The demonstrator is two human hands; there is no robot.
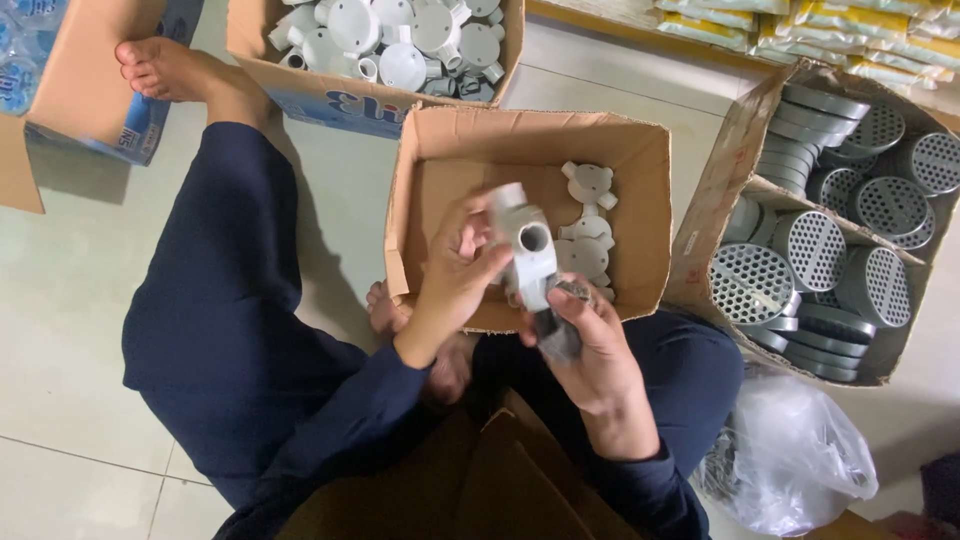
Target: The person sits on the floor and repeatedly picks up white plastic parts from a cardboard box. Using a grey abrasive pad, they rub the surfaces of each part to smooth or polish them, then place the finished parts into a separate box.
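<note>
A white plastic round conduit junction box with tubular outlets (528, 250) is being held in the air between both hands, just above the near edge of an open brown cardboard box (640, 150). The left hand (455, 285) is grasping the fitting from its left side, the thumb pressing across its front and the fingers wrapping behind. The right hand (590, 350) is clenching around a dark-handled tool (553, 330), probably a screwdriver, whose upper end is meeting the lower part of the fitting; the tip itself is too blurred to make out.

Inside the cardboard box, a few more white plastic fittings (588, 220) are lying flat against the right wall. The person is sitting on a pale tiled floor (60, 300) in dark blue trousers (220, 300), with one bare foot (165, 68) stretching out at the upper left.

Beyond the middle box, a second carton full of white round junction boxes (400, 35) is standing at the top. To the right, a divided carton (720, 180) is holding stacks of grey round perforated grates (815, 250), standing on edge. A crumpled clear plastic bag (795, 455) is lying just below that carton. Yellowish packets (850, 25) are lying in a row at the upper right.
</note>
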